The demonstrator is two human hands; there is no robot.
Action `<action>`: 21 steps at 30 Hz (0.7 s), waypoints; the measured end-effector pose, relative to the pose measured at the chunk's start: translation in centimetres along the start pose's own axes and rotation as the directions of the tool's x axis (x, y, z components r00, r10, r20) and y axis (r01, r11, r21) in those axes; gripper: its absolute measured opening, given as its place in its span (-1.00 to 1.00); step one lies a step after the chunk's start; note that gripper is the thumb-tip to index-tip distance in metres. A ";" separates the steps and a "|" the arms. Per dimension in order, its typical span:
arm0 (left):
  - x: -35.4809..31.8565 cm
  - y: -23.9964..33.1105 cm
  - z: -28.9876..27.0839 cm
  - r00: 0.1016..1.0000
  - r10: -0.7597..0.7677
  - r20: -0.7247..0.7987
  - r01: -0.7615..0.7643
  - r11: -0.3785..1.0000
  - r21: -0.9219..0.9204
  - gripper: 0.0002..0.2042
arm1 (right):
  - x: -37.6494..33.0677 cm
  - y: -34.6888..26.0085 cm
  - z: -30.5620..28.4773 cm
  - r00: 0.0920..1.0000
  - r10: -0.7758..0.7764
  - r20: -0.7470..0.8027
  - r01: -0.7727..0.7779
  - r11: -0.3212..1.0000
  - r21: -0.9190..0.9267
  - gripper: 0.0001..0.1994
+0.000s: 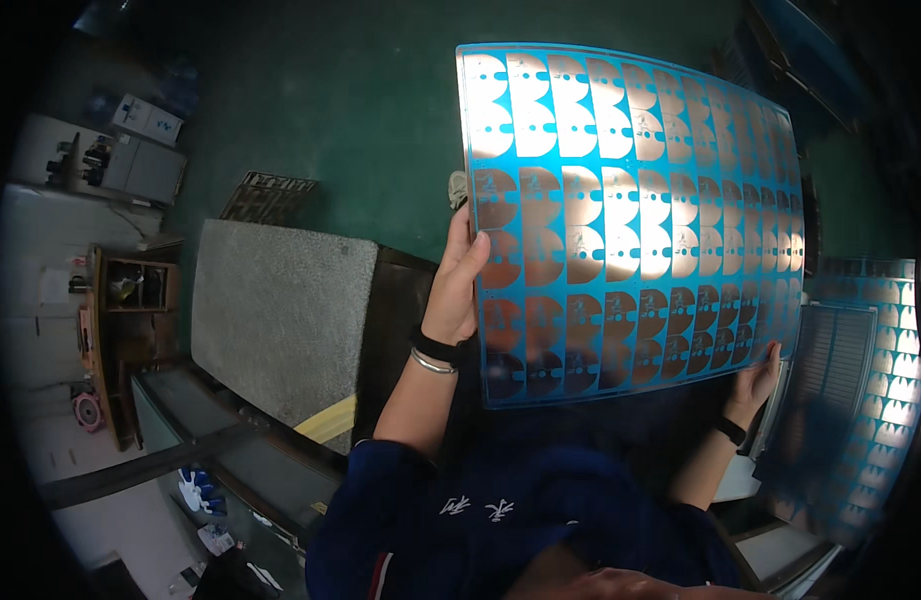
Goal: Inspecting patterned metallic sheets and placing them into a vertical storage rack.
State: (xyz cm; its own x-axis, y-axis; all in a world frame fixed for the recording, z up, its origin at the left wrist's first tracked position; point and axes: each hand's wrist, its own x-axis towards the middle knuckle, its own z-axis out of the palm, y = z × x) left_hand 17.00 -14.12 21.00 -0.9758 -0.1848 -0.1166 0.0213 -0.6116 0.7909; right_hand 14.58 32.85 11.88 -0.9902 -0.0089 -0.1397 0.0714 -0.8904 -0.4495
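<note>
A large flat panel (571,165) with a blue ground and rows of shiny copper-coloured rounded shapes is held up in front of me, tilted so light glares off its upper left and middle. My left hand (459,280) grips its left edge, thumb on the face and fingers behind. Near the lower right corner, my right hand (756,383) holds the edge, with most of its fingers hidden behind the panel. A black band and a silver bangle circle my left wrist, and another black band is on the right.
A grey-topped block (276,310) stands at left, with a dark slotted frame (268,196) beyond it. Similar blue and copper panels (891,370) stand at far right beside a ribbed panel (831,360). Lower left are a wooden shelf (103,340) and glass-topped framework (206,400). The floor (371,120) is green.
</note>
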 end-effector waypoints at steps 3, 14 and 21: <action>-0.4 0.4 0.2 0.999 0.011 0.035 -0.011 1.000 0.004 -0.48 | 0.0 0.2 0.4 0.998 -0.017 -0.056 0.018 1.000 0.024 -0.76; -0.9 0.5 0.7 0.993 0.006 0.121 -0.008 1.000 0.016 -0.53 | -0.2 -1.0 -2.4 0.980 -0.134 -0.147 0.140 0.990 0.033 -0.84; -0.5 0.1 -1.2 0.994 0.063 0.088 -0.062 0.998 -0.013 -0.53 | -0.2 0.0 -0.1 0.983 -0.186 0.003 0.186 0.981 -0.059 -0.75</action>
State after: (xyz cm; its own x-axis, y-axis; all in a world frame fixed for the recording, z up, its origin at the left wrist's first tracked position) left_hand 17.78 -14.97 20.44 -0.9879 -0.1544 -0.0130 0.0848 -0.6090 0.7886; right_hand 14.81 32.93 11.86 -0.9866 0.1553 -0.0509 -0.1067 -0.8479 -0.5193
